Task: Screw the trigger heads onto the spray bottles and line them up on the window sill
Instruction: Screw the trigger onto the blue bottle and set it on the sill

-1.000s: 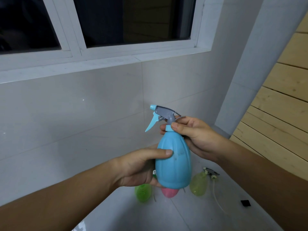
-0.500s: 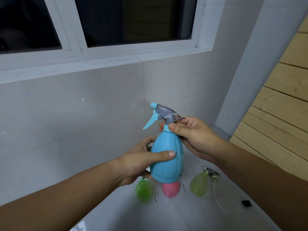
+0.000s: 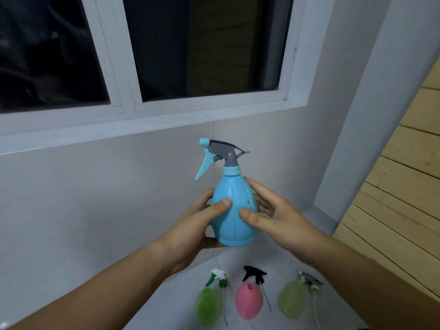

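A blue spray bottle [image 3: 234, 217] with a grey and blue trigger head [image 3: 220, 153] on its neck stands upright in the air below the window sill [image 3: 107, 129]. My left hand [image 3: 197, 225] grips its left side and base, thumb across the front. My right hand [image 3: 273, 213] holds its right side with the thumb on the front and fingers behind. On the floor below lie a green bottle [image 3: 208, 306], a pink bottle [image 3: 248, 300] and a yellow-green bottle [image 3: 292, 300], each with a loose trigger head beside it.
The white window frame [image 3: 128, 101] rises above the sill, with dark glass behind. A tiled wall [image 3: 95, 198] runs under the sill. A white column [image 3: 371, 115] and wooden slats [image 3: 404, 186] stand on the right. The loose heads' thin dip tubes trail across the floor.
My right hand has left the trigger head's collar and now holds the bottle's body. The bottle has risen toward the sill, and the view has tilted so the floor bottles show fully.
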A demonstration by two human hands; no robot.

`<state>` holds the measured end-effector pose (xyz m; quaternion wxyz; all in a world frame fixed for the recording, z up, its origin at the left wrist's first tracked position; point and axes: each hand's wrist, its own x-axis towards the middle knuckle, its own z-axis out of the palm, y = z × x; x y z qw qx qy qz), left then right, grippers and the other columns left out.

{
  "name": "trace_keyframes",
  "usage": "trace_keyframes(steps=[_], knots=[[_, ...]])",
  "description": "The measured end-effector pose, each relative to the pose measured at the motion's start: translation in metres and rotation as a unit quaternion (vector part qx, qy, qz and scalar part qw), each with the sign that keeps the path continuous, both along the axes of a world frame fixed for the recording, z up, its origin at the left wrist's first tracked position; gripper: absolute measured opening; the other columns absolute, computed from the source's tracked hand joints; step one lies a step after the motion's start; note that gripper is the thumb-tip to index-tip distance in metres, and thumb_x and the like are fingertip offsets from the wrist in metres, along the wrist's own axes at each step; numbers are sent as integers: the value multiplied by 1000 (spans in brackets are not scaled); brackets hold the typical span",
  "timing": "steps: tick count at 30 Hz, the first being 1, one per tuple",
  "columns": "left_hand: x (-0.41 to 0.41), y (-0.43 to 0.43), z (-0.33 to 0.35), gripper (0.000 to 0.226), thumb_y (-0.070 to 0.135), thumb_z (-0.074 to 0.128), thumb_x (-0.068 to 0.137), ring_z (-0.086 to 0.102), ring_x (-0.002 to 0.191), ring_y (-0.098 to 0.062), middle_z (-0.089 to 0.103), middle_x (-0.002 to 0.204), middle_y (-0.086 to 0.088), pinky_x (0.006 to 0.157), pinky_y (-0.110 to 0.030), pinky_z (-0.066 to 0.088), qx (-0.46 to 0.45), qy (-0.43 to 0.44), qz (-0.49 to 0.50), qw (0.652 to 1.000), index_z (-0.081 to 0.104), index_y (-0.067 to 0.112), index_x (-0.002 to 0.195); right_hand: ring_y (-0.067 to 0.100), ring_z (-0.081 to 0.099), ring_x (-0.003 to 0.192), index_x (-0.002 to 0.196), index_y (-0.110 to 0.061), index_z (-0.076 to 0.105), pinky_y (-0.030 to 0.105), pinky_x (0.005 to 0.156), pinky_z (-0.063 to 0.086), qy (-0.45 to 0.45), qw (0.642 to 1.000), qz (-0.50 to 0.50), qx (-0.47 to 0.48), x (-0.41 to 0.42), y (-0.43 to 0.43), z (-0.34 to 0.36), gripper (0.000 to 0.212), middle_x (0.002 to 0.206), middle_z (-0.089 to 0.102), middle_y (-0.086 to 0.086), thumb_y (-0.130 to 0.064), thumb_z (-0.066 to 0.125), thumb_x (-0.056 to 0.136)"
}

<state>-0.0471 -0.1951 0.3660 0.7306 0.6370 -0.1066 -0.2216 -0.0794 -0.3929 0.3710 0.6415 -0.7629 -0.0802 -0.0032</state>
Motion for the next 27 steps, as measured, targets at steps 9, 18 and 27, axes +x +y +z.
trace_keyframes(steps=[9, 18, 27], knots=[[50, -23, 72, 24, 36, 61, 101, 77, 98, -8, 70, 125, 1, 77, -29, 66, 26, -142, 33, 989, 61, 41, 125, 6, 55, 125, 143, -46, 36, 33, 100, 51, -69, 997, -32, -28, 59, -14, 69, 94, 135, 59, -14, -52, 82, 61], [156, -68, 155, 46, 45, 65, 98, 67, 112, -11, 68, 127, 5, 91, -29, 56, 71, -209, 71, 973, 55, 28, 140, 19, 66, 111, 127, -37, 53, 41, 96, 55, -133, 987, -92, 2, 163, -50, 138, 53, 119, 66, 2, -37, 76, 79], [252, -98, 159, 58, 48, 66, 97, 66, 126, -25, 66, 140, -1, 112, -50, 52, 111, -189, 53, 974, 53, 24, 148, 19, 62, 113, 138, -28, 48, 42, 95, 56, -107, 987, -112, -53, 249, -85, 148, 62, 126, 61, 1, -37, 74, 82]])
